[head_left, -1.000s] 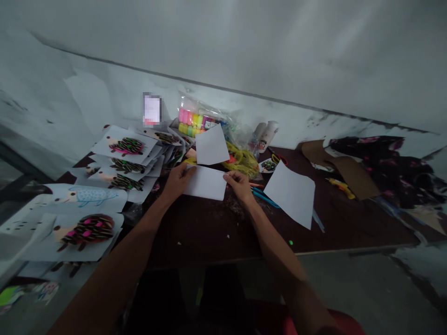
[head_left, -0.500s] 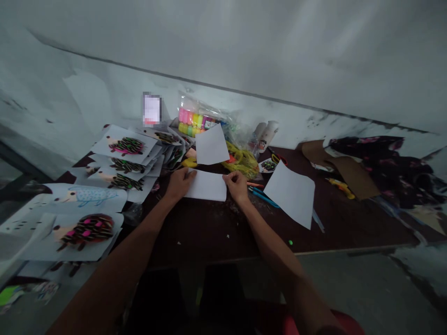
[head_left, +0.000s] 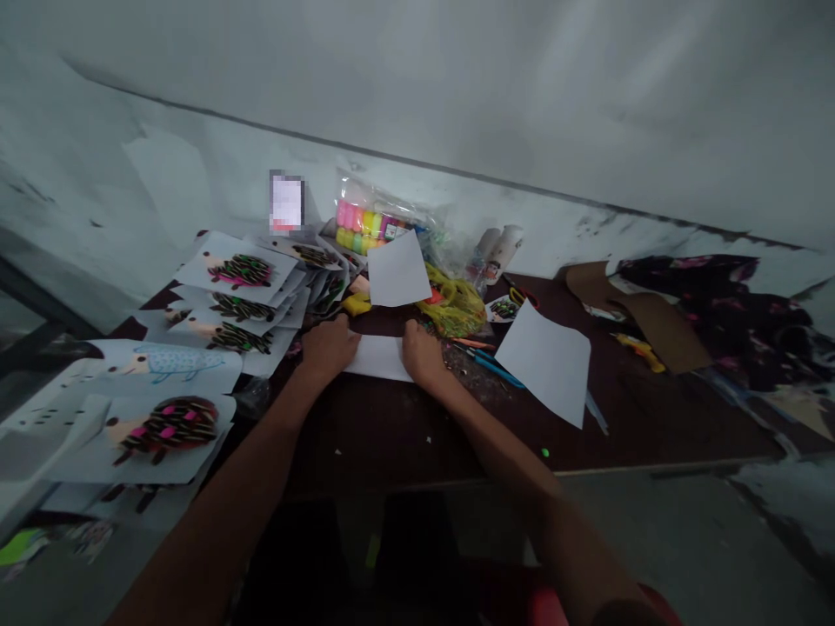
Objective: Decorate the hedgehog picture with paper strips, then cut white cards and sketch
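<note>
On the dark brown tabletop: plain white paper piece, lying crosswise between the person's two hands, near the middle of my head view.
Left hand: the left hand is closed over the paper's left end, fingers curled; exact finger contact is hidden.
Right hand: the right hand is closed over the right end, likewise curled; I cannot tell how firmly it presses.
Beyond the paper: loose white sheet, yellow lump and crumpled translucent yellow plastic bag.
Right side: long blue tool, then a curved white sheet.
Left side: stacked white sheets bearing hedgehog figures.
Handling, my judgement: the paper is thin, so even, light pressure at both ends suits it; uneven force could skew or crease it. I would square the edges before pressing, then run the fingers outward from the middle, wrists low, clear of the blue tool.
</note>
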The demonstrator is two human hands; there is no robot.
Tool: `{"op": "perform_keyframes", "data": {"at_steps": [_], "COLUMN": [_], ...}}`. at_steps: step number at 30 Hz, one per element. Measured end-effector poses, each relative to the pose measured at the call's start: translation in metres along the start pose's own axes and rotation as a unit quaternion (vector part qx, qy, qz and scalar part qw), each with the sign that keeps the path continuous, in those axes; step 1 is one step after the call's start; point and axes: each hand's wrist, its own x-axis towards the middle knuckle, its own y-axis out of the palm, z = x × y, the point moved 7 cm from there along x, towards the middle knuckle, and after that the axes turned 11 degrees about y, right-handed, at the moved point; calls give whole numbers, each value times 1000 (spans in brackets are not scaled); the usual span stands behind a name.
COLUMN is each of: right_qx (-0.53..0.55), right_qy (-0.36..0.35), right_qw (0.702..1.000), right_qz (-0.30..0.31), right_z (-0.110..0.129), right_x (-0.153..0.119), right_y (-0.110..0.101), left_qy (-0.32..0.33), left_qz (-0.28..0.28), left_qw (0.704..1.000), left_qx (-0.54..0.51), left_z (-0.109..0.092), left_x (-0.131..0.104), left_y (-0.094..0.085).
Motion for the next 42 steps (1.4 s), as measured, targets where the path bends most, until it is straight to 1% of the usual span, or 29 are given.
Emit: {"op": "perform_keyframes", "data": {"at_steps": [2, 4, 5, 7, 8, 10, 12, 13, 15, 17, 19, 23, 27, 34, 39, 42], "right_qx": [-15, -21, -22, -24, -26, -27, -25, -23, -18, -11, -2, 9, 29, 66, 87, 93], "right_qy": [-12, -17, -19, -22, -23, -21, -18, -16, -13, -11, -7, 2, 4, 3, 1, -1], "right_qw": [1000, 1000, 1000, 999, 999, 999, 999, 1000, 1000, 1000, 1000, 1000, 1000, 998, 996, 996], "right_qz": [4, 5, 5, 6, 7, 8, 10, 11, 11, 7, 5, 7, 11, 5, 12, 6], "right_z": [4, 4, 5, 5, 5, 5, 4, 4, 2, 1, 0, -2, -4, -9, -12, -14], "right_x": [-2, -2, -2, -3, -3, -3, -2, -2, -1, 0, 1, 2, 3, 4, 9, 11], "right_y": [0, 0, 0, 0, 0, -1, -1, -1, -1, 0, 0, 2, 1, -3, -1, 1], "left_qy": [51, 135, 177, 259, 282, 267, 251, 243, 238, 251, 269, 263, 257, 240, 232, 233], "left_qz": [-25, -28, -17, 20, 33, 60, 80, 81, 65, 42, 37, 91, 106, 99, 60, 50], "left_qw": [998, 990, 984, 965, 959, 962, 964, 966, 968, 966, 961, 958, 958, 964, 969, 969], "left_qx": [6, -2, -12, -20, -13, 11, 30, 38, 47, 52, 57, 71, 65, 56, 55, 68], "left_z": [-10, -26, -35, -53, -59, -61, -59, -58, -59, -64, -71, -74, -71, -66, -68, -71], "left_x": [1, 2, 0, -7, -11, -17, -22, -23, -25, -28, -33, -44, -47, -45, -46, -47], "left_y": [-8, -8, -3, 11, 19, 33, 40, 41, 36, 30, 30, 43, 50, 49, 38, 33]}}
